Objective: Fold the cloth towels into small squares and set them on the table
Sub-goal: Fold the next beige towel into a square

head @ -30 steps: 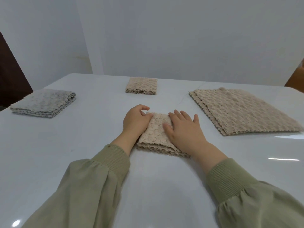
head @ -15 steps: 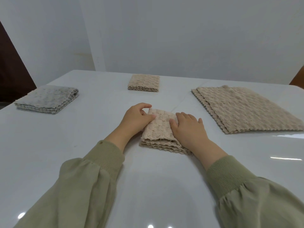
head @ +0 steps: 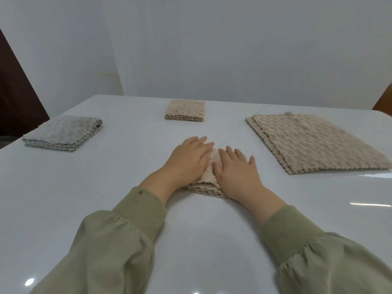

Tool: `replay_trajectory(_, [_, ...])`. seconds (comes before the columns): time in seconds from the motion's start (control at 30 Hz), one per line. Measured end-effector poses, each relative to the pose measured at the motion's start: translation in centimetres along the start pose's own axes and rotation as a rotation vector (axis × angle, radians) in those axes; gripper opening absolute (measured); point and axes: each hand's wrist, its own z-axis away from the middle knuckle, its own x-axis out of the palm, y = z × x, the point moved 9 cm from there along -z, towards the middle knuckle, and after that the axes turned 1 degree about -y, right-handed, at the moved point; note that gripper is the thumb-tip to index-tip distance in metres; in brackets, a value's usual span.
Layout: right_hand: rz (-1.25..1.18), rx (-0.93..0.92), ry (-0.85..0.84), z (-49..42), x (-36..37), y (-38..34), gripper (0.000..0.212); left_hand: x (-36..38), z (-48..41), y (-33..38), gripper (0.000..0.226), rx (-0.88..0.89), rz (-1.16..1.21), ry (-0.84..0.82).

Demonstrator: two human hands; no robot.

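Near the middle of the glossy white table point(head: 118, 172), a little toward its near edge, lies the small folded beige waffle-weave cloth towel point(head: 209, 184), several scalloped layers showing at the side that faces the camera. Both hands lie flat on top of it. The left hand point(head: 187, 160) covers the towel's left part with fingers straight and close together, pointing toward the far edge. The right hand point(head: 236, 171) covers the right part, fingers straight and slightly spread, thumb lying alongside the left hand with a narrow strip of towel showing between them. Neither hand curls round or pinches the cloth; both palms press down on it with nothing held. Toward the far edge, roughly in line with the hands, sits a second beige towel folded into a small square point(head: 185, 110), well apart from them. By the left edge rests a grey folded towel pile point(head: 63, 132), its layered edges turned toward the near side. Toward the right edge lies a wide flat stack of unfolded beige waffle-weave towels point(head: 314, 141), its corners slightly offset. Loose olive-green sleeves with ribbed cuffs, left point(head: 101, 251) and right point(head: 318, 257), reach in from the near edge.
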Motion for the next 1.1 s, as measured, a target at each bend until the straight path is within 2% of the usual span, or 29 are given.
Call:
replay_trajectory(0.07, [-0.016,0.023,-0.022,-0.3,0.2,0.3,0.056,2.8,0.4,-0.6,0.049,-0.054,-0.115,-0.244])
replay_trajectory(0.13, [-0.037,0.024,-0.034,-0.5,0.3,0.2,0.054,3.6,0.6,-1.4,0.050,-0.121,-0.107,-0.307])
replay_trajectory(0.23, [-0.115,0.075,0.025,-0.2,-0.4,1.2,0.052,2.9,0.9,-1.4,0.051,-0.155,-0.067,-0.213])
replay_trajectory(0.33, [-0.157,0.150,0.075,0.8,-0.9,2.6,0.052,1.3,1.8,-1.9,0.056,-0.227,0.146,-0.070])
replay_trajectory(0.53, [-0.202,0.077,0.064,2.8,-0.5,0.1,0.050,-0.5,5.0,-2.8,0.056,-0.325,0.438,0.005])
replay_trajectory(0.8, [-0.168,0.018,0.066,6.1,1.4,-8.0,0.051,-4.3,10.6,-6.7,0.047,-0.409,0.156,0.064])
replay_trajectory(0.93, [-0.171,0.007,0.047,7.1,2.6,-11.5,0.055,-3.7,13.1,-8.1,0.047,-0.412,0.021,-0.057])
replay_trajectory(1.1, [-0.157,-0.006,0.054,7.0,2.4,-11.1,0.057,-3.4,14.0,-7.9,0.049,-0.397,-0.092,-0.065])
